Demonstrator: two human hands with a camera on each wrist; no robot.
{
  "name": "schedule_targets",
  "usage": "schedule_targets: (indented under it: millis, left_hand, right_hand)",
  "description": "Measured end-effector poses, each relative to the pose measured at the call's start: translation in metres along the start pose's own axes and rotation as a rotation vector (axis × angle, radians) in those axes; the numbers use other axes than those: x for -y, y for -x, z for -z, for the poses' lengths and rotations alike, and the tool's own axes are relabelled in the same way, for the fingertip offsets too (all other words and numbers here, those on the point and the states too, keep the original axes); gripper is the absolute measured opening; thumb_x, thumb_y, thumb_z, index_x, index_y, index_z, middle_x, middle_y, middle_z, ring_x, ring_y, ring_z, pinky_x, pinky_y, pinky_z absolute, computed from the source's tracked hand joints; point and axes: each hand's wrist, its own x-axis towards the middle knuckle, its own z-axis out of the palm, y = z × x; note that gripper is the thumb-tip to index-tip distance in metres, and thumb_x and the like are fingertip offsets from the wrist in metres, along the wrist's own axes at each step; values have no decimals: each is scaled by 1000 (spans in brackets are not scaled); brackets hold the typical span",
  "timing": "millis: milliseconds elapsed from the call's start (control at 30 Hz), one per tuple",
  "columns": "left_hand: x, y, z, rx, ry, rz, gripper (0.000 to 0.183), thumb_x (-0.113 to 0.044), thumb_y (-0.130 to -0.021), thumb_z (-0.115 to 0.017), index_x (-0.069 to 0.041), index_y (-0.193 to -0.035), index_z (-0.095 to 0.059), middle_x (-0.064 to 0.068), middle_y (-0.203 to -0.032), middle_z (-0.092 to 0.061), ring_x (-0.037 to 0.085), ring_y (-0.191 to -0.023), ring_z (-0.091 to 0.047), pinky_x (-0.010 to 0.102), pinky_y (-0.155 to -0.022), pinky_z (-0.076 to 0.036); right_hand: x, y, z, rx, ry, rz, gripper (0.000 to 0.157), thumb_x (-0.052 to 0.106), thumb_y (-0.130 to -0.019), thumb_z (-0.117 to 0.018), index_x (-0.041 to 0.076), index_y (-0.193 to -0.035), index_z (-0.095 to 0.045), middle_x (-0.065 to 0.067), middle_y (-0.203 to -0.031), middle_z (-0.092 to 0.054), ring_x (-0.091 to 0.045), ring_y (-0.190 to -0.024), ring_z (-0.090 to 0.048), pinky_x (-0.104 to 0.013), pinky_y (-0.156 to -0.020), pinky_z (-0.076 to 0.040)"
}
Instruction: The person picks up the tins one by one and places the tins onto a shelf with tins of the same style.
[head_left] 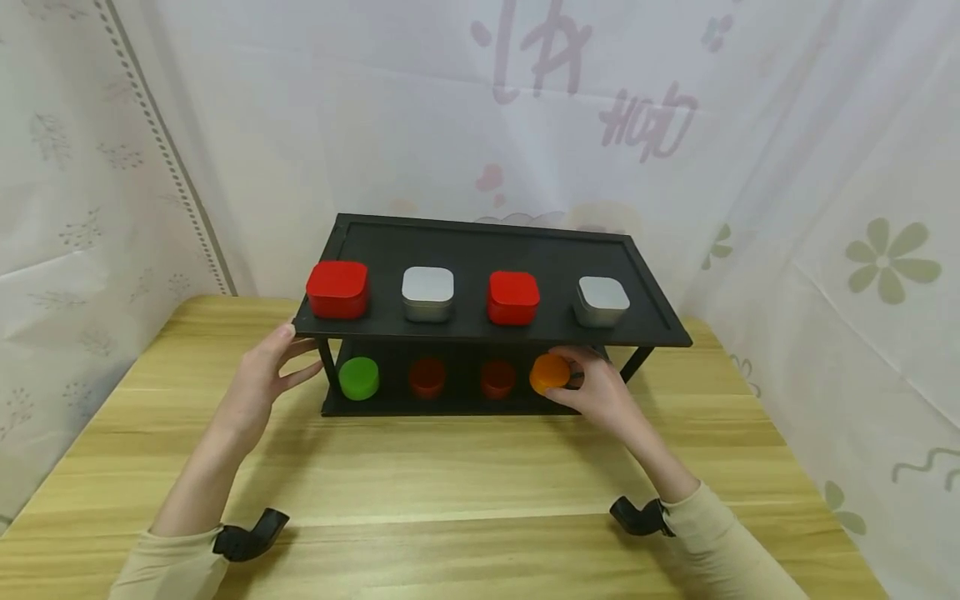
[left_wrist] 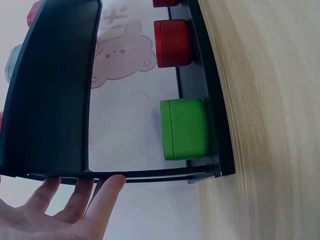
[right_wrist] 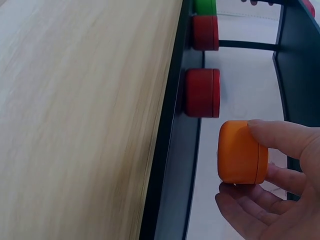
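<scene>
On the table stands a black two-tier shelf (head_left: 480,237). At its left end my left hand (head_left: 258,383) touches the frame, the thumb at the top corner and the fingers extended against the side post. The right hand (head_left: 600,392) reaches under the top tier and grips a small orange tin (right_wrist: 239,152) between thumb and fingers. In the right wrist view the tin is raised off the lower tier. Also on the lower tier are a green tin (left_wrist: 185,129) at the left end and two red tins (head_left: 427,377) in the middle.
The top tier carries a red tin (head_left: 337,290), a silver tin (head_left: 427,293), another red tin (head_left: 513,297) and another silver tin (head_left: 602,301) in a row. White printed cloth (head_left: 420,108) hangs behind and beside the wooden table (head_left: 450,492).
</scene>
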Motion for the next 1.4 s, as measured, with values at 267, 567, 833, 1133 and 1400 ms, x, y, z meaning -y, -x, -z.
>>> schedule_targets:
  millis: [267, 567, 833, 1133, 1400]
  left_hand:
    - [-1, 1, -1, 0, -10, -5, 39, -39, -112, -37, -24, -142, -57, -18, -135, -54, 3, -122, -55, 14, -92, -59]
    - [0, 1, -1, -4, -31, 3, 41, -41, -112, -35, -24, -142, -56, -18, -135, -54, 2, -122, -55, 14, -92, -59]
    - [-1, 1, -1, -6, -18, 6, 39, -41, -112, -37, -25, -141, -57, -18, -134, -54, 3, -122, -55, 14, -92, -59]
    - [-1, 0, -2, -5, -19, 1, 37, -40, -112, -38, -24, -138, -59, -16, -132, -56, 3, -121, -56, 14, -92, -59]
    - [0, 0, -1, -4, -31, 2, 40, -41, -112, -37, -23, -142, -57, -17, -134, -55, 3, -123, -55, 14, -92, -58]
  right_hand:
    - [-9, 1, 4, -16, 43, -14, 56, 23, -83, -86, 10, -134, -66, -15, -135, -64, -29, -109, -68, -43, -92, -63]
    - [-18, -1, 7, -12, 61, -37, 56, 21, -85, -85, 8, -135, -65, -17, -136, -64, -31, -109, -68, -46, -93, -61]
    - [-27, -4, 6, 8, 73, -46, 56, 21, -86, -84, 6, -136, -63, -18, -134, -64, -32, -106, -68, -46, -91, -60]
    - [-38, -6, 2, 29, 98, -64, 56, 23, -86, -84, 6, -135, -64, -19, -133, -65, -32, -108, -66, -49, -93, -58]
    - [-41, -7, -1, 42, 102, -66, 57, 23, -85, -84, 5, -135, -64, -19, -133, -65, -32, -108, -66, -48, -94, -58]
